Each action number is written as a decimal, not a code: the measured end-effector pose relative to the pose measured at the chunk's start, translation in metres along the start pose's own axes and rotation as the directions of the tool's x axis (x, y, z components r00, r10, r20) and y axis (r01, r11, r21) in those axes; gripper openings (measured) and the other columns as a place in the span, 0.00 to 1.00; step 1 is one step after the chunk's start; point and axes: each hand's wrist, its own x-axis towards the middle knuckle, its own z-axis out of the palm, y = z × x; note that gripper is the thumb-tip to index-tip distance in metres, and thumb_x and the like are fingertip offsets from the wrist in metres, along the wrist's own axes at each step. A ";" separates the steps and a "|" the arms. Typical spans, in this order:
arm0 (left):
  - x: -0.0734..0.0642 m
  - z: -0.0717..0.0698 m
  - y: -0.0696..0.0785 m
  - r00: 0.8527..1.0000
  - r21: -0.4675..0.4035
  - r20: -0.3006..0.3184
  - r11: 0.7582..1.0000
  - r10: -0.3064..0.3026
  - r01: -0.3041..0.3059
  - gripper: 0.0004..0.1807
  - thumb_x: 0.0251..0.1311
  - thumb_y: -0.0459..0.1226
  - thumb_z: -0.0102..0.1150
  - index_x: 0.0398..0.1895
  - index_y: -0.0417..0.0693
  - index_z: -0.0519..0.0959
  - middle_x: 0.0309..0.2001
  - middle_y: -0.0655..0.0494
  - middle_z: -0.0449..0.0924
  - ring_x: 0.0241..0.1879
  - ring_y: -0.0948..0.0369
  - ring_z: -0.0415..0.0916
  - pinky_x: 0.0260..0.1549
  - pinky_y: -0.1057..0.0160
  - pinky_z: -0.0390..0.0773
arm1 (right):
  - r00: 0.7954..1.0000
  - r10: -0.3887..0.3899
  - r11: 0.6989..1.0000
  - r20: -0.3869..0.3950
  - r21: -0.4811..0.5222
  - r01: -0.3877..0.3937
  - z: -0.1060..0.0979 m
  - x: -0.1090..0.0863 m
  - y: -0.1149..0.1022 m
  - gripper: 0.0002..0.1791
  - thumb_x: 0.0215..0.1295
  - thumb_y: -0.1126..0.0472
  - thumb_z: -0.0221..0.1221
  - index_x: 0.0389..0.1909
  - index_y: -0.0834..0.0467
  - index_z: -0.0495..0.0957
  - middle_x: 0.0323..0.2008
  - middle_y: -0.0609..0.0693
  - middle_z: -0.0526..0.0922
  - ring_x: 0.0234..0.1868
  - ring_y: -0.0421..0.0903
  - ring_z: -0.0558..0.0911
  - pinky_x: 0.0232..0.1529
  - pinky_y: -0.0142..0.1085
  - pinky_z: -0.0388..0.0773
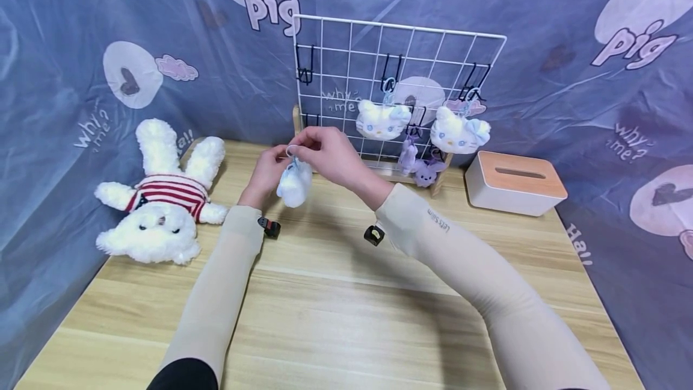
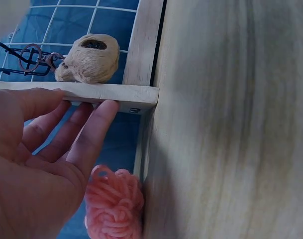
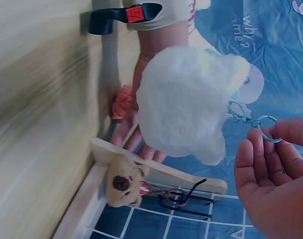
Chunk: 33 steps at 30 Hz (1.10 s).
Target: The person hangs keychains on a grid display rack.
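Note:
My right hand [image 1: 335, 152] pinches the blue key ring [image 3: 261, 130] of a white plush keychain [image 1: 295, 186]. The plush hangs from the ring in front of the rack's left end, its back turned to the right wrist view. My left hand [image 2: 47, 164] touches the side of the rack's wooden post [image 2: 111, 93] with fairly straight fingers. A brown bear plush [image 2: 97, 59] hangs from a black hook beside that post. The white wire rack [image 1: 352, 47] also carries two white cat plush keychains [image 1: 381, 120] and purple plush keychains [image 1: 426, 172] on black hooks.
A white plush toy in a striped sweater [image 1: 168, 197] lies on the table's left side. At the right stands a white tissue box with a wooden lid [image 1: 514, 182]. A pink yarn-like bundle [image 2: 114, 205] is behind the post. Printed blue cloth [image 1: 216, 77] backs the table.

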 end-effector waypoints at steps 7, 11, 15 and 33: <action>-0.002 0.000 0.000 0.999 -0.059 -0.012 0.997 0.049 -0.050 0.18 0.82 0.28 0.55 0.67 0.27 0.81 0.57 0.33 0.84 0.46 0.67 0.78 0.48 0.79 0.80 | 0.999 -0.032 0.999 -0.011 -0.011 0.032 -0.004 0.006 -0.013 0.07 0.80 0.55 0.68 0.48 0.53 0.91 0.41 0.47 0.91 0.42 0.41 0.84 0.44 0.29 0.82; -0.003 0.000 0.001 0.997 -0.123 -0.030 0.990 0.066 -0.069 0.17 0.85 0.30 0.51 0.64 0.25 0.81 0.48 0.53 0.86 0.43 0.73 0.75 0.47 0.80 0.79 | 0.999 -0.045 0.999 -0.023 -0.009 0.045 -0.008 0.009 -0.018 0.07 0.80 0.56 0.68 0.49 0.54 0.91 0.42 0.47 0.91 0.42 0.41 0.85 0.44 0.28 0.83; -0.003 0.000 0.000 0.996 -0.219 -0.055 0.973 0.063 -0.074 0.15 0.86 0.32 0.50 0.57 0.30 0.84 0.38 0.76 0.83 0.41 0.75 0.76 0.47 0.80 0.80 | 0.997 -0.055 0.999 -0.047 -0.004 0.054 -0.011 0.012 -0.024 0.07 0.80 0.56 0.69 0.49 0.54 0.91 0.42 0.48 0.92 0.42 0.41 0.86 0.43 0.28 0.83; -0.002 -0.004 0.001 0.994 0.199 -0.044 0.976 0.095 -0.085 0.31 0.56 0.26 0.72 0.65 0.25 0.79 0.62 0.24 0.83 0.59 0.39 0.79 0.74 0.36 0.81 | 0.991 -0.054 0.998 -0.120 0.013 0.056 -0.029 0.029 -0.047 0.07 0.80 0.57 0.70 0.48 0.57 0.91 0.35 0.46 0.89 0.37 0.39 0.84 0.37 0.28 0.82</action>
